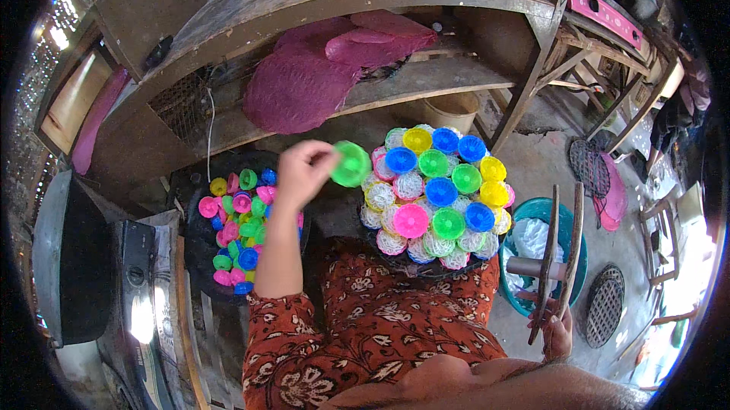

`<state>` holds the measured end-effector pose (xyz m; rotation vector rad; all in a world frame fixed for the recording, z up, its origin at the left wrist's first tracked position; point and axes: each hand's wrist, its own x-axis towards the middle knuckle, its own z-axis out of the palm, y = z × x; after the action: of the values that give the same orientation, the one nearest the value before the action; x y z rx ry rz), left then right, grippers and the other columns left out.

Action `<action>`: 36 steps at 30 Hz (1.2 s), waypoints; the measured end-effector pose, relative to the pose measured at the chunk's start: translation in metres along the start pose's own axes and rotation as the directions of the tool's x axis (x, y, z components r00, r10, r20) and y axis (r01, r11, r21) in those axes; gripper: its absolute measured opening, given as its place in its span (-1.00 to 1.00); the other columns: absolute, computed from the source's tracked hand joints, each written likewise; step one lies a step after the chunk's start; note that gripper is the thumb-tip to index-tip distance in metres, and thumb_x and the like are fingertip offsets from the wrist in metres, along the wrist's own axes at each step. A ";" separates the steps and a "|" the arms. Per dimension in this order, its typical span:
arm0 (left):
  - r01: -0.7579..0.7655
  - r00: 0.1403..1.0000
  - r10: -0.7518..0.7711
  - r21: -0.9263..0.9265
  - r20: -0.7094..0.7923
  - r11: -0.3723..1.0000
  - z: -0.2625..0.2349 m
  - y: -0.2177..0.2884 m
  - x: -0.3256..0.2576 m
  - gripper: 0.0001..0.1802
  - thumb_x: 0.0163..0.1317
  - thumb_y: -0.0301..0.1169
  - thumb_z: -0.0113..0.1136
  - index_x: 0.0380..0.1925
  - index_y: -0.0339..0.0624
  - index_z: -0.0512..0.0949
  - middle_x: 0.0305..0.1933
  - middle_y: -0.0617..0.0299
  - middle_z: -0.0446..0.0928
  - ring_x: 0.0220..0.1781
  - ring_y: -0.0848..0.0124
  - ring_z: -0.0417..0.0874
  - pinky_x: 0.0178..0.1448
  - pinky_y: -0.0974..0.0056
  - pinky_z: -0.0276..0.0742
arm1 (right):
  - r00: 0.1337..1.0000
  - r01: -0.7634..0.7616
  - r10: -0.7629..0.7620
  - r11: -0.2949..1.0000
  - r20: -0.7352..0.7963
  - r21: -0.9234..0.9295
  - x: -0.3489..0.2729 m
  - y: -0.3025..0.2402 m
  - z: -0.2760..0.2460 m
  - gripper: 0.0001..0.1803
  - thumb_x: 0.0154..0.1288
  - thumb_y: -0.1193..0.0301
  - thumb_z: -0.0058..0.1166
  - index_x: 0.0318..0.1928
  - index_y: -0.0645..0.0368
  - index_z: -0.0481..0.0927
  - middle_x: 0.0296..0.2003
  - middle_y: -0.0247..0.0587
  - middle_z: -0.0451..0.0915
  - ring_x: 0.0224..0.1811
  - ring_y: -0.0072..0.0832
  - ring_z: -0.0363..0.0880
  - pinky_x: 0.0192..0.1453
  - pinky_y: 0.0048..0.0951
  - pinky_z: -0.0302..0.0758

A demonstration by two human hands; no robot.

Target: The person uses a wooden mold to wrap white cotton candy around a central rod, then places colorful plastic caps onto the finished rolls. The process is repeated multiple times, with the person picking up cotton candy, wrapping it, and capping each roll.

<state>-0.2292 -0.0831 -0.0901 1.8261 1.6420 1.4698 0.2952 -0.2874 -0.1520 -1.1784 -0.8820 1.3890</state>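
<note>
At our far left we have a large dark metal pan (72,258) standing on its side, and then, further in, a dark basin (293,277) bearing a heap of small cups (247,220) in pink, green, blue and yellow. Our left hand (303,173) reaches up past the right edge of that heap, a little blurred, its thumb and fingertips brought together on the rim of a green cup (351,164). The cup lies just to the right of the fingertips — only its left edge is pinched, and the rest of its round body sticks out clear of the fingers. Its right side is close beside the round cluster (411,184) near our knees, though we cannot tell whether the two touch. That cluster is made of white netted shapes, with blue, green, yellow and pink cups showing over its top. To its right we see a teal basin (531,209) with white material inside, and two wooden sticks (549,235) standing out in front of it. Our right hand (558,332) is at their lower end, fingers curled in around them — how tightly, we cannot tell. Beyond, an oval grate (606,303) lies on the floor.
</note>
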 end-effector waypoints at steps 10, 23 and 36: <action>-0.153 0.970 0.243 0.816 0.017 0.558 -0.024 -0.079 0.031 -0.90 -0.10 -0.36 0.22 -0.66 -0.07 0.52 -0.56 0.22 0.53 -0.33 0.22 0.56 -0.01 0.07 0.22 | 1.000 0.021 -0.022 0.999 -0.010 -0.042 -0.011 -0.009 0.001 -0.15 -0.08 0.04 0.24 0.08 0.41 0.24 0.00 0.18 0.45 -0.29 -0.25 0.59 -0.33 -0.28 0.62; 0.296 0.930 -0.308 0.091 0.200 0.951 0.012 -0.028 0.032 -0.78 -0.04 -0.30 0.30 -0.45 -0.22 0.65 -0.46 0.16 0.63 -0.39 0.43 0.62 -0.28 0.35 0.49 | 1.000 0.014 -0.015 0.998 0.021 0.057 0.004 -0.003 -0.011 -0.06 -0.14 0.08 0.36 0.13 0.40 0.17 -0.02 0.15 0.44 -0.26 -0.20 0.60 -0.31 -0.23 0.63; 0.039 0.840 -0.242 0.392 0.486 0.919 0.082 -0.010 0.010 -0.65 -0.08 -0.15 0.35 -0.42 -0.21 0.66 -0.42 0.07 0.65 -0.36 0.31 0.68 -0.21 0.27 0.56 | 1.000 0.008 -0.008 0.999 -0.001 0.039 -0.006 -0.008 -0.008 -0.15 -0.09 0.12 0.34 0.09 0.38 0.22 -0.05 0.11 0.46 -0.27 -0.21 0.60 -0.31 -0.24 0.64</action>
<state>-0.1716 -0.0381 -0.1291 1.9968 1.7789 0.5287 0.3047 -0.2926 -0.1450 -1.1452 -0.8546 1.3929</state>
